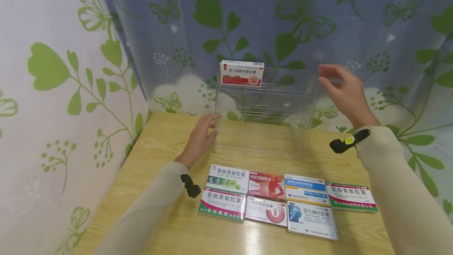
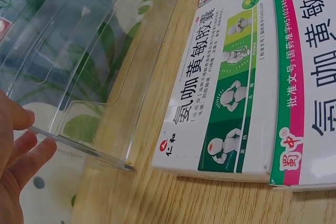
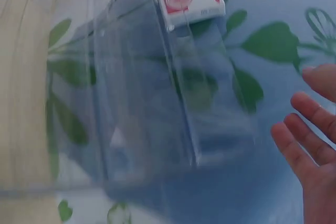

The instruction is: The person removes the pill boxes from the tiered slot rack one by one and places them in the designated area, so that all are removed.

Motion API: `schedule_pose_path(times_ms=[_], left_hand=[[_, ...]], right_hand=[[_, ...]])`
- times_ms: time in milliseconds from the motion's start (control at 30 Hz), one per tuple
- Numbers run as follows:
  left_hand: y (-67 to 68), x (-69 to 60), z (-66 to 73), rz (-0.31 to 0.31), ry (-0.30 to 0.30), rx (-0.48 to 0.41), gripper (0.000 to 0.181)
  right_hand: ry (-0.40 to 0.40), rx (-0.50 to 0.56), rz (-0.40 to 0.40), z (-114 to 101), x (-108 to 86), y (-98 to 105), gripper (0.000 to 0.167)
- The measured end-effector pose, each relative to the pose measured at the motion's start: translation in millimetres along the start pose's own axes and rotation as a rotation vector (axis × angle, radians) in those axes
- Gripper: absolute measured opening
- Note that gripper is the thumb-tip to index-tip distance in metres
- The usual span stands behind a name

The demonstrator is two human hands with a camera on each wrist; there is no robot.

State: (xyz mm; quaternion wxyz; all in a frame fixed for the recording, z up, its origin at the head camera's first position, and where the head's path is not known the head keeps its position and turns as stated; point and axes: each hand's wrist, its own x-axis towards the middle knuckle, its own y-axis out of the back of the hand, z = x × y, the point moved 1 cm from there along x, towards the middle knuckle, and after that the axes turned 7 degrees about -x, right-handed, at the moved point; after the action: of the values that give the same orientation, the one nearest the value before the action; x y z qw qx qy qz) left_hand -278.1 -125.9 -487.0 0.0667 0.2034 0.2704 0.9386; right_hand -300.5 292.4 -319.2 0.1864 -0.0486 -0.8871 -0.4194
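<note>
A clear plastic tiered display rack (image 1: 262,129) stands on the wooden table. On its top tier, at the left end, sits a white and red medicine box (image 1: 242,74), upright. My left hand (image 1: 201,139) touches the rack's left side; in the left wrist view its fingertips (image 2: 43,149) are at the edge of the side panel. Beside the rack's upper right corner my right hand (image 1: 345,91) is raised with loosely bent fingers and holds nothing. The right wrist view shows these fingers (image 3: 294,150) apart from the rack.
Several medicine boxes lie flat in two rows before the rack, among them a white and green one (image 1: 227,179), a red one (image 1: 266,186), a blue and white one (image 1: 306,189) and a green-edged one at right (image 1: 352,197). A leaf-patterned curtain (image 1: 170,42) hangs behind.
</note>
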Motion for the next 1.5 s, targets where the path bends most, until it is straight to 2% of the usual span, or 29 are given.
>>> schedule_pose_path(times_ms=[100, 200, 467, 600, 700, 967, 1100, 1200, 1333, 1500], left_hand=[[-1.6, 0.1, -0.7, -0.001, 0.010, -0.001, 0.054], [-3.1, -0.6, -2.3, -0.007, 0.029, 0.000, 0.054], [-1.4, 0.8, -4.6, -0.008, 0.017, 0.012, 0.053], [-1.3, 1.5, -4.5, -0.008, 0.022, 0.009, 0.054], [-2.7, 1.4, -3.3, -0.004, 0.023, 0.003, 0.054], [-2.8, 1.5, -3.8, 0.002, 0.019, 0.008, 0.054], [-3.0, 2.5, -4.7, 0.001, 0.011, 0.009, 0.054], [-2.9, 2.4, -4.7, -0.001, 0.009, 0.009, 0.055], [-1.3, 1.2, -3.3, 0.005, 0.012, 0.011, 0.055], [-1.4, 0.7, -2.2, 0.006, 0.004, 0.013, 0.055]], right_hand=[[0.053, -0.002, -0.021, -21.2, 21.6, -8.2, 0.050], [0.071, 0.006, -0.072, -38.9, 38.9, -16.6, 0.051], [0.090, -0.010, -0.197, -75.3, 69.2, -50.0, 0.051], [0.074, -0.021, -0.258, -88.2, 77.3, -72.8, 0.052], [0.072, -0.033, -0.280, -89.9, 79.9, -88.5, 0.053], [0.109, -0.102, -0.217, -100.8, 76.9, -107.6, 0.043], [0.121, -0.094, -0.148, -105.9, 74.8, -105.4, 0.037], [0.132, -0.069, -0.080, -108.4, 73.7, -95.0, 0.038], [0.123, -0.009, -0.012, -111.2, 65.8, -71.0, 0.041], [0.103, 0.073, 0.067, -104.1, 41.0, -36.0, 0.040]])
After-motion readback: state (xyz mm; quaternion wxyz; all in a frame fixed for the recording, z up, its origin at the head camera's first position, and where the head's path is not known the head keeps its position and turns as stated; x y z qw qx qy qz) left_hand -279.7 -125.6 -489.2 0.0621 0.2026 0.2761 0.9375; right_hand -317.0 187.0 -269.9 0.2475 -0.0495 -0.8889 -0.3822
